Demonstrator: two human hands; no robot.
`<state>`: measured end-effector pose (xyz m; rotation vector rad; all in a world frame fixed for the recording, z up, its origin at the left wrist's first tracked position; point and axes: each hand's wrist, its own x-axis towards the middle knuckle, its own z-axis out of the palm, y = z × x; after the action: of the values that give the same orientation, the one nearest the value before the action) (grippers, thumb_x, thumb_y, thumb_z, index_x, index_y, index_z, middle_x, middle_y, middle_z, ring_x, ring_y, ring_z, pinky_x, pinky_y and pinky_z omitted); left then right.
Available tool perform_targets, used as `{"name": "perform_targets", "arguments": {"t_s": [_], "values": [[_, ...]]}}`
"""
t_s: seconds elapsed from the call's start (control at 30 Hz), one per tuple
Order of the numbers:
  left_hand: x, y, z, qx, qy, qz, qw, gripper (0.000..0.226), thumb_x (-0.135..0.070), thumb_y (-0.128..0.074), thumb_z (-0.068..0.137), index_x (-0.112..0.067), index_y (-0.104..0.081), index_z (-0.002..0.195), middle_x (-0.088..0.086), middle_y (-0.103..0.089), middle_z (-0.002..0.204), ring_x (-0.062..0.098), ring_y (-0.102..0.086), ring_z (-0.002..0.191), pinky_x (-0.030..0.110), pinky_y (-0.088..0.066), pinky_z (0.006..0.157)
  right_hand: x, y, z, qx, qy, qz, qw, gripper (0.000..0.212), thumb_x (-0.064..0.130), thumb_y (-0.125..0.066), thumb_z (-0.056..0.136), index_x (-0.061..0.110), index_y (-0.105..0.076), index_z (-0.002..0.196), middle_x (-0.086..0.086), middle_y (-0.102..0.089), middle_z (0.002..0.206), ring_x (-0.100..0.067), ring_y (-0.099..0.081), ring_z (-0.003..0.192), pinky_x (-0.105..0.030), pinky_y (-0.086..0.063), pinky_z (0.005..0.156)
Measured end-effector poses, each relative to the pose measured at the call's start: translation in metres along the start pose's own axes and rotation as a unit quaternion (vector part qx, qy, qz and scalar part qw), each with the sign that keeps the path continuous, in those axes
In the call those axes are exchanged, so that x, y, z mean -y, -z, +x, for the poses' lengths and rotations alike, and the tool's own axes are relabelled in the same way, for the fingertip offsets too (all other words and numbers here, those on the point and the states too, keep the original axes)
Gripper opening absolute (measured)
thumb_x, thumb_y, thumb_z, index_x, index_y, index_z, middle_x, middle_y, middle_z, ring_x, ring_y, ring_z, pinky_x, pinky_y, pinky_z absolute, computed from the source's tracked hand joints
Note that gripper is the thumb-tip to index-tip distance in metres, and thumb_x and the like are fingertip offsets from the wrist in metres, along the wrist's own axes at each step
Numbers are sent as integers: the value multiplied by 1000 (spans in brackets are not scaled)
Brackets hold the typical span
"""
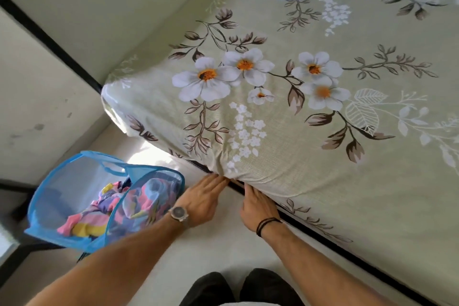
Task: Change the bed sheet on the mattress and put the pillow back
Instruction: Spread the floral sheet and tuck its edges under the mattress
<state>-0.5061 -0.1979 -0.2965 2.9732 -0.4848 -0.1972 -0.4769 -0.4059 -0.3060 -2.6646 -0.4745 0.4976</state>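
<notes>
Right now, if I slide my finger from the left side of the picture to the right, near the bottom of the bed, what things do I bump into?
Blue mesh laundry basket with colourful cloth inside → left hand → right hand → flowery green bed sheet on the mattress.

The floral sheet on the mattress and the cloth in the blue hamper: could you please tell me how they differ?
The floral sheet is pale green with white flowers; the cloth is pink, yellow, purple and blue. The floral sheet lies spread flat over the mattress, its edge at both the left hand and the right hand; the cloth lies crumpled inside the blue hamper, untouched. Both are patterned fabric.
</notes>
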Motion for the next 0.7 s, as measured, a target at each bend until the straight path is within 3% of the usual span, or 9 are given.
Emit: {"name": "perform_targets", "arguments": {"t_s": [0.17, 0.3, 0.43, 0.5, 0.6, 0.7], "values": [[22, 17, 4, -23, 89, 51, 994, 55, -23, -49, 86, -10, -54, 139, 11, -55, 141, 31, -49, 132, 42, -25, 124, 2, -8, 1, 1, -12, 24, 1000, 78, 36, -56, 96, 11, -20, 160, -11, -25, 167, -26, -25, 154, -37, -26, 125], [8, 9, 5, 8, 161, 37, 986, 59, -30, -45, 93, -4, -50, 146, 16, -49, 152, 31, -41, 145, 45, -22, 126, 6, -1, -1, -30, -3, 30, 999, 62, 34, -52, 99, 10, -35, 153, -12, -45, 157, -25, -42, 146, -34, -39, 117], [21, 1, -7, 10, 118, 27, 993, 62, -40, -34, 103, -8, -37, 156, 15, -37, 161, 28, -30, 152, 39, -10, 128, 6, 1, -6, -80, -2, 12, 997, 51, 32, -48, 100, 12, -47, 147, -9, -56, 147, -22, -52, 138, -32, -46, 111], [41, -1, -2, 20, 82, 58, 995, 60, -43, -32, 105, -11, -42, 154, 14, -44, 157, 29, -36, 149, 38, -7, 127, 8, 1, -7, -97, -7, -1, 995, 48, 32, -48, 100, 13, -51, 144, -8, -59, 145, -22, -54, 135, -32, -47, 109], [67, 4, 20, 36, 44, 90, 994, 55, -49, -33, 105, -14, -60, 139, 8, -63, 138, 28, -56, 131, 43, -29, 121, 15, 3, -9, -117, -21, -10, 993, 41, 33, -49, 99, 14, -59, 135, -6, -66, 134, -20, -62, 124, -29, -52, 101], [87, 19, 47, 81, 69, 66, 992, 63, -57, -19, 103, -23, -71, 104, -1, -71, 96, 20, -66, 90, 37, -51, 93, 16, 2, -11, -125, -24, -38, 991, 39, 32, -51, 98, 15, -62, 131, -3, -70, 126, -17, -67, 114, -27, -55, 92]]}}
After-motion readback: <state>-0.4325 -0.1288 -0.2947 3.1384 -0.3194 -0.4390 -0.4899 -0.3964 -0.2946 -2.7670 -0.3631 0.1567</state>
